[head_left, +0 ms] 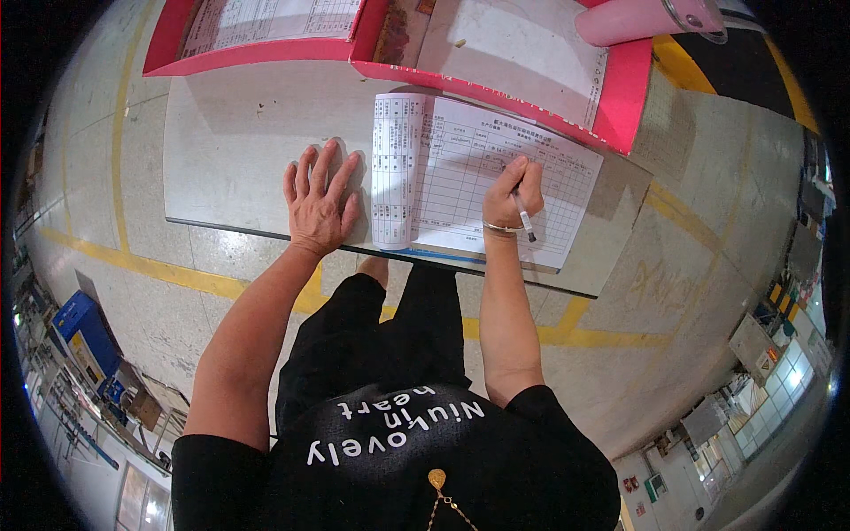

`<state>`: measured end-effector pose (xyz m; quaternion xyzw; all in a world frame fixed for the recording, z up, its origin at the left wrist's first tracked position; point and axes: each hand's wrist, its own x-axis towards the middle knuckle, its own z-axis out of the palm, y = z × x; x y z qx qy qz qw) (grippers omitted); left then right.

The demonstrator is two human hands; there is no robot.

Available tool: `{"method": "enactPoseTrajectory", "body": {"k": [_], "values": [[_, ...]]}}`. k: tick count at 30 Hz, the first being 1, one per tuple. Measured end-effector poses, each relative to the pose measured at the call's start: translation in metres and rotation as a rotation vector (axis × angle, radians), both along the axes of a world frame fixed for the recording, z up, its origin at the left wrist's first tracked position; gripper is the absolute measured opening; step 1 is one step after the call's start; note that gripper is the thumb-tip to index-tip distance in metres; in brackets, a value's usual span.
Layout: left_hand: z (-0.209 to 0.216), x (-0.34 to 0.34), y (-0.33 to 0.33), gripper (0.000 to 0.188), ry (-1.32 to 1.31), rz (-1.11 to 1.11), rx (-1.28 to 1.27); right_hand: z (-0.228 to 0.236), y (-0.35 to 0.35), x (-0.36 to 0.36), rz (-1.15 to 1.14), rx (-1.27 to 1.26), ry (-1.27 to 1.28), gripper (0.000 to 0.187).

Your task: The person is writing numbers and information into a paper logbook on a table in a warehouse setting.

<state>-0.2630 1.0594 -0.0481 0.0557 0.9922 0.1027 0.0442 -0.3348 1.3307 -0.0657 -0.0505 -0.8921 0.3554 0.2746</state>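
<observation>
On the tabletop (230, 181) lies a pad of printed forms (460, 208), its used pages rolled over to the left. My right hand (515, 193) rests on the upper right part of the sheet, fingers closed round a pen (524, 212) with a clear barrel and dark end. The pen's tip is hidden behind the fingers. Some handwriting shows in the upper rows of the table on the page. Left of the pad, my left hand (322, 202) lies flat on the tabletop with its fingers spread, holding nothing.
Two red trays (496, 87) with papers in them stand along the table's far side. A pink bottle (629, 21) leans over the right tray's edge. Yellow lines (177, 270) mark the floor around the table. Far left is a blue machine (87, 332).
</observation>
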Motion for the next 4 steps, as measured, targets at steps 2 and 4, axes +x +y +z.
{"method": "enactPoseTrajectory", "body": {"k": [2,4], "values": [[-0.0006,-0.0001,-0.0006,0.059,-0.001,0.0,-0.003,0.0006,-0.0015,0.0005,-0.003,-0.009,-0.019,0.031],[-0.0009,0.0006,-0.0007,0.059,-0.02,0.002,-0.034,0.0024,-0.0012,0.0019,-0.003,0.002,-0.048,0.031]]}}
